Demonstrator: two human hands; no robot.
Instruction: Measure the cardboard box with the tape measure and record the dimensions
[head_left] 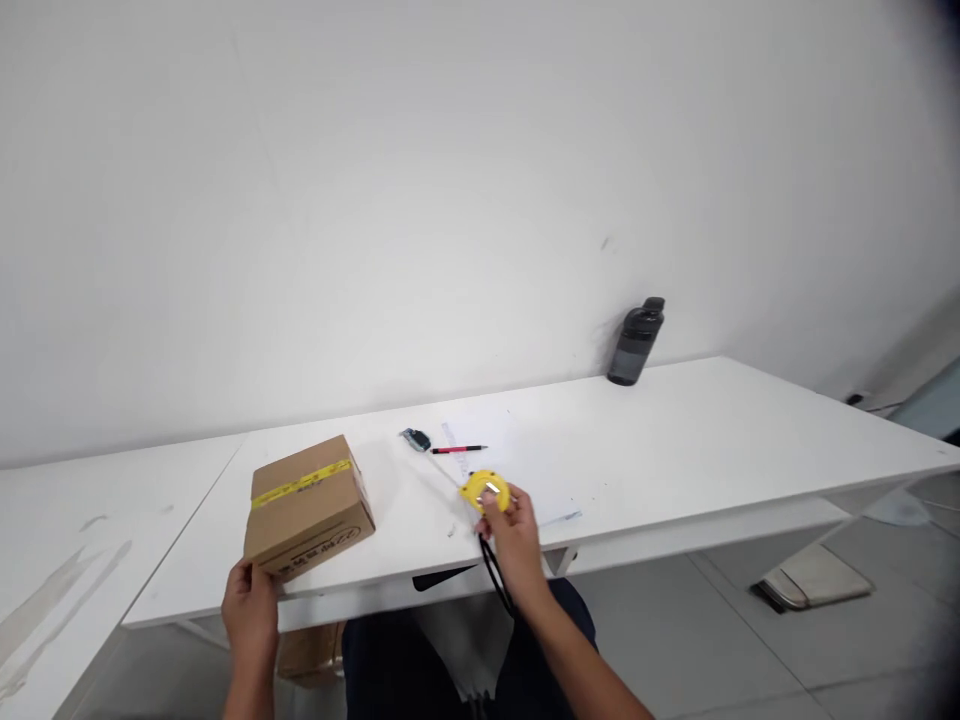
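My left hand (251, 608) grips the near left corner of a brown cardboard box (311, 505), thumb and fingers closed on it. Yellow tape runs across the top of the box, and dark print marks its front side. In my right hand (515, 540) is a yellow tape measure (484, 490), held above the table's front part. A black wrist strap (495, 578) hangs down from it. Just beyond the tape measure lies a red and black pen (460, 449). Left of the pen is a small dark and clear object (415, 439) whose kind I cannot make out.
A dark water bottle (636, 342) stands by the wall at the back of the white table (675, 440). Under the table sits another cardboard box (309, 655). A beige flat item (816, 578) rests on the floor at the right.
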